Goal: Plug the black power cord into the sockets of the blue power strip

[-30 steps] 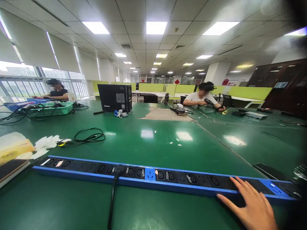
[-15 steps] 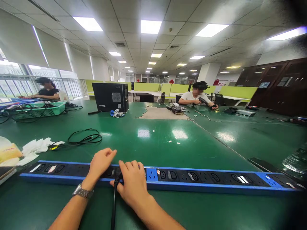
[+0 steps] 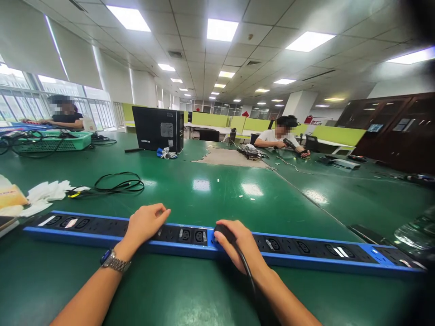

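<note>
A long blue-edged black power strip (image 3: 163,248) with rows of sockets lies across the green table in front of me. My left hand (image 3: 144,226) rests over its left half, fingers curled in at the far edge and partly hidden. My right hand (image 3: 243,240) grips a black power plug (image 3: 224,233) just above the blue socket section near the strip's middle. Whether the plug touches the socket I cannot tell. From it a black cord (image 3: 245,262) runs down beside my right wrist.
Coiled black cable (image 3: 118,183) and crumpled white paper (image 3: 47,192) lie at left. Behind them stand a green basket (image 3: 64,142) of cables and a black computer case (image 3: 156,129). Two people sit across the table. A clear plastic object (image 3: 416,231) is at the right edge.
My right hand has moved right along the strip with the plug, off the socket area near my left hand to the blue section. My left hand stays at nearly the same place on the strip.
</note>
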Demonstrator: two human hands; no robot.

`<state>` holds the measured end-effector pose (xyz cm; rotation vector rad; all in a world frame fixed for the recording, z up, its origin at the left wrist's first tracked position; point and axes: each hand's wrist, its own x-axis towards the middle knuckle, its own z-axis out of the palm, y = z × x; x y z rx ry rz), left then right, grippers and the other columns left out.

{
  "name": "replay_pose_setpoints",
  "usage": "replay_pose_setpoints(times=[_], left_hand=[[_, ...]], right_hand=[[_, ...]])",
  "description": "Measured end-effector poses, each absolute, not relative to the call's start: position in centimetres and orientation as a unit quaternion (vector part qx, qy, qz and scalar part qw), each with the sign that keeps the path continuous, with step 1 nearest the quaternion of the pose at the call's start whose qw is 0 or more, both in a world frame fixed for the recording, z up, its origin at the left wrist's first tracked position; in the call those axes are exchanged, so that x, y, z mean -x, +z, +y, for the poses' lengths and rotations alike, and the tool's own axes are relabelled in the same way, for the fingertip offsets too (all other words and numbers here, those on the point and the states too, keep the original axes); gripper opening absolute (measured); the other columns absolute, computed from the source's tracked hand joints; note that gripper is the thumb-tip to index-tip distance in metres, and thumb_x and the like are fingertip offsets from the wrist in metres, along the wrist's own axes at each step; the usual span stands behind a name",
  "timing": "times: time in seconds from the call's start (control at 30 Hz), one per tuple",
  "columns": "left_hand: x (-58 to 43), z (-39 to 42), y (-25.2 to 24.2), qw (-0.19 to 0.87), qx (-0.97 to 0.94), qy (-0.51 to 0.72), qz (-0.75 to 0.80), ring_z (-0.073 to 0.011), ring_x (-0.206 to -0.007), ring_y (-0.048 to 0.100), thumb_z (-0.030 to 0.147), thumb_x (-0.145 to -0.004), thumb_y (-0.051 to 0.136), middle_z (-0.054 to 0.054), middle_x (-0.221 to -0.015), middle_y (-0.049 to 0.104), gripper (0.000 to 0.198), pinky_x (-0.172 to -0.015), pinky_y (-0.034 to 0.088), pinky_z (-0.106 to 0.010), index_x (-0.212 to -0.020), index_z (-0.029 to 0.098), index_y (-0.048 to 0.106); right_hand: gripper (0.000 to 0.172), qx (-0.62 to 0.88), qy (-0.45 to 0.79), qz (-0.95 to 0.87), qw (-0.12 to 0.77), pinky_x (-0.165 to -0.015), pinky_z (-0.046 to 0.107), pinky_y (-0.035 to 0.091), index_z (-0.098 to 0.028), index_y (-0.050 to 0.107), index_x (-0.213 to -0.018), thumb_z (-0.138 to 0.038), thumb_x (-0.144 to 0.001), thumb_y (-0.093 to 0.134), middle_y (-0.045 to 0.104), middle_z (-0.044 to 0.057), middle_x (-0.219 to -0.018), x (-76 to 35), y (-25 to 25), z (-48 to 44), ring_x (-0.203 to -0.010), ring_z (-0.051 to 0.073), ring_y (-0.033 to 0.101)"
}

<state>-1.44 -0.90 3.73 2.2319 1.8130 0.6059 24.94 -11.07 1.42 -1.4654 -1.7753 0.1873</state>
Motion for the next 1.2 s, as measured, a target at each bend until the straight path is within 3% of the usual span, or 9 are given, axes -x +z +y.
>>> replay_pose_setpoints(times=[0.23,0.43,0.53,0.63,0.7,0.83,1.0,1.2], left_hand=[[1.5,-1.2,3.3,0.088,-0.751,0.267,0.597,-0.0178,-0.059,0.056,0.052,-0.088,0.042,0.001,-0.057,0.06,0.039,-0.054,0.03,-0.025,-0.073,0.023,0.065],[1.0,-1.8,3.2,0.043,-0.778,0.275,0.563,-0.0169,-0.059,0.058,0.045,-0.089,0.046,0.0,-0.062,0.064,0.033,-0.056,0.032,-0.025,-0.082,0.023,0.069],[-0.5,-3.5,2.8,0.056,-0.841,0.309,0.44,-0.0169,-0.07,0.061,0.035,-0.087,0.052,-0.002,-0.079,0.07,0.026,-0.066,0.042,-0.026,-0.101,0.022,0.069],[-3.3,-5.7,2.0,0.053,-0.908,0.296,0.292,-0.0214,-0.094,0.063,0.033,-0.082,0.063,-0.007,-0.11,0.069,0.049,-0.081,0.047,-0.033,-0.129,0.023,0.056],[-5.5,-6.8,1.4,0.034,-0.921,0.287,0.262,-0.024,-0.101,0.061,0.03,-0.08,0.067,-0.008,-0.12,0.067,0.059,-0.083,0.048,-0.037,-0.137,0.025,0.05],[-7.7,-7.2,1.1,0.009,-0.901,0.362,0.238,-0.0216,-0.094,0.064,0.017,-0.088,0.053,-0.006,-0.109,0.071,0.034,-0.079,0.048,-0.035,-0.121,0.023,0.061],[-2.8,-6.5,2.1,-0.007,-0.793,0.522,0.315,-0.0205,-0.101,0.066,0.024,-0.093,0.054,-0.008,-0.112,0.072,0.029,-0.089,0.05,-0.033,-0.12,0.022,0.061],[3.3,-5.9,0.9,0.059,-0.794,0.413,0.442,-0.0228,-0.095,0.069,0.04,-0.091,0.052,-0.005,-0.106,0.075,0.035,-0.085,0.054,-0.034,-0.119,0.024,0.064]], right_hand=[[0.022,0.571,-0.003,-0.747,0.339,-0.075,0.034,0.046,-0.022,0.068,-0.103,-0.037,-0.088,0.061,0.072,0.006,-0.093,-24.6,1.0,-11.1,-0.086,0.022,0.061],[0.029,0.569,-0.025,-0.757,0.321,-0.076,0.036,0.044,-0.02,0.068,-0.106,-0.042,-0.088,0.062,0.07,0.008,-0.094,-24.1,0.3,-11.4,-0.088,0.023,0.058],[0.054,0.576,0.032,-0.762,0.293,-0.085,0.04,0.046,-0.022,0.063,-0.123,-0.045,-0.076,0.075,0.069,0.008,-0.11,-25.1,1.0,-11.6,-0.1,0.025,0.058],[0.086,0.611,0.073,-0.746,0.253,-0.096,0.044,0.044,-0.023,0.052,-0.138,-0.046,-0.062,0.084,0.064,0.01,-0.126,-26.8,1.6,-11.8,-0.114,0.029,0.055],[0.082,0.635,0.084,-0.733,0.23,-0.099,0.045,0.041,-0.022,0.055,-0.136,-0.047,-0.063,0.083,0.064,0.01,-0.127,-27.7,1.7,-11.9,-0.116,0.029,0.055],[0.067,0.64,0.076,-0.735,0.211,-0.098,0.044,0.041,-0.024,0.062,-0.127,-0.05,-0.068,0.079,0.067,0.008,-0.12,-28.1,1.5,-12.0,-0.11,0.027,0.059],[0.071,0.641,0.07,-0.734,0.213,-0.096,0.044,0.042,-0.025,0.062,-0.126,-0.056,-0.065,0.08,0.068,0.007,-0.12,-27.6,1.5,-12.1,-0.11,0.027,0.059],[0.066,0.636,0.06,-0.735,0.226,-0.094,0.046,0.043,-0.025,0.063,-0.124,-0.053,-0.066,0.08,0.068,0.007,-0.119,-27.7,1.4,-12.1,-0.108,0.028,0.06]])
